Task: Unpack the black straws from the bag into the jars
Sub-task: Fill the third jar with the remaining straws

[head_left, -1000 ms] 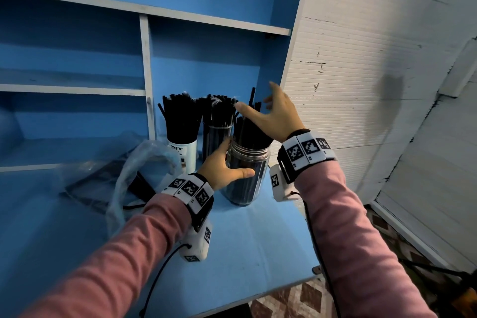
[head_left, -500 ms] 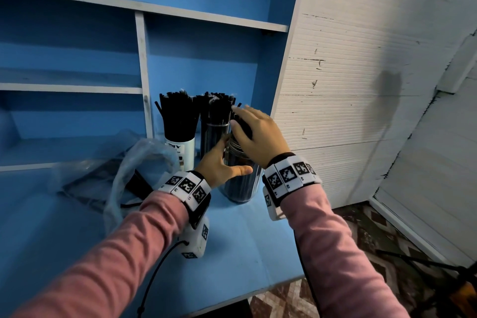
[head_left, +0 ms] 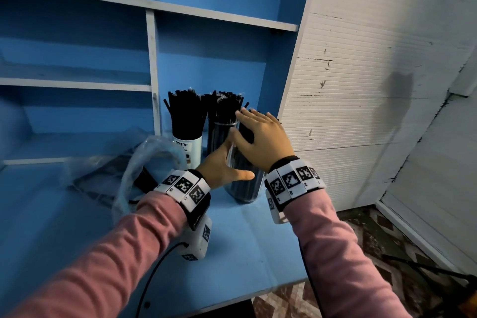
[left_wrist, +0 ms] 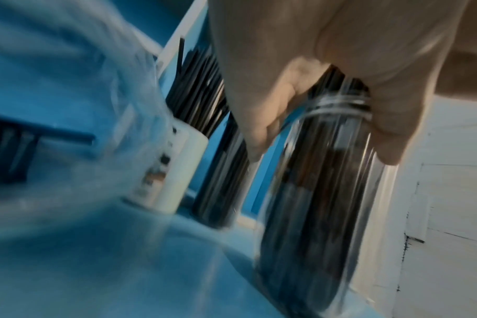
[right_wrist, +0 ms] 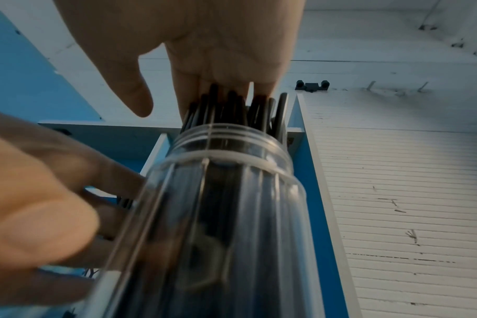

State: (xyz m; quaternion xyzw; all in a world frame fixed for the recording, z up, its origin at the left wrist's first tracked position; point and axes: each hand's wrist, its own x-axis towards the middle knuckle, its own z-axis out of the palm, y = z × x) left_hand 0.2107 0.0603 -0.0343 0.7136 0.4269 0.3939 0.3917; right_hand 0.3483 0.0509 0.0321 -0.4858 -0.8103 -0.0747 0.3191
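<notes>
The clear jar (head_left: 244, 183) is seen upright on the blue tabletop (head_left: 245, 235), packed with black straws (right_wrist: 232, 103). It is gripped by the left hand (head_left: 223, 165), thumb across the near wall, fingers wrapped round the far side. The right hand (head_left: 263, 137) is laid flat on the straw tips, fingers straight and close together, thumb spread toward 9 o'clock; nothing is clasped by it.

At 11 o'clock of this jar a second clear jar (head_left: 219, 134) of straws is noted, just beside it. At 10 o'clock stands a white cup (head_left: 189, 148), also filled with straws. The plastic bag (head_left: 144, 162) is found at 9 o'clock, crumpled on the tabletop, with dark contents blurred through it. The blue shelving (head_left: 152, 72) is seen at 12 o'clock, behind the jars, and a white slatted wall (head_left: 361, 111) at 3 o'clock.
</notes>
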